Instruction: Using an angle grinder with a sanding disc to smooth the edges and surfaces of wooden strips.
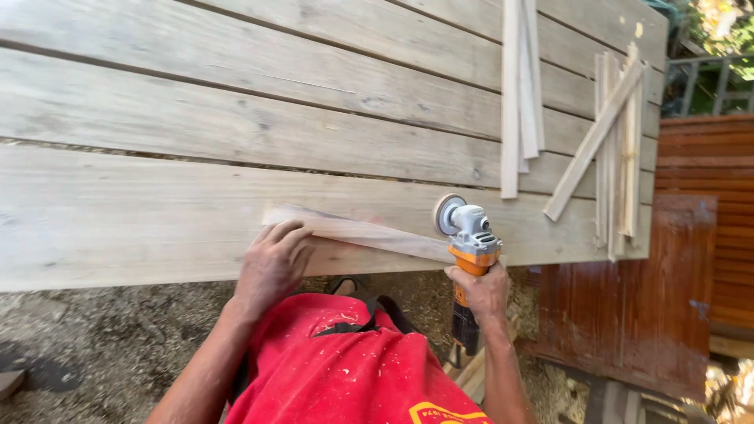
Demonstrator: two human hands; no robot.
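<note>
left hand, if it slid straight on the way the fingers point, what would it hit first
The left hand points up across the wood strip it presses; past that, probably only bare bench planks, though depth is unclear.

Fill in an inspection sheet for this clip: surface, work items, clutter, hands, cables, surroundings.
Surface: plank workbench of weathered boards, gaps between them.
Job's things: thin wood strip lying along the near edge; orange and grey angle grinder, its sanding disc at the strip's right end.
Clutter: pale slats laid lengthwise; a second bundle of slats with one across it.
Grippers: left hand pressing the strip flat, fingers spread; right hand closed around the grinder body.
Cables: nothing seen.
Surroundings: sawdust-strewn ground; reddish-brown wooden panels at right; foliage beyond.
</note>
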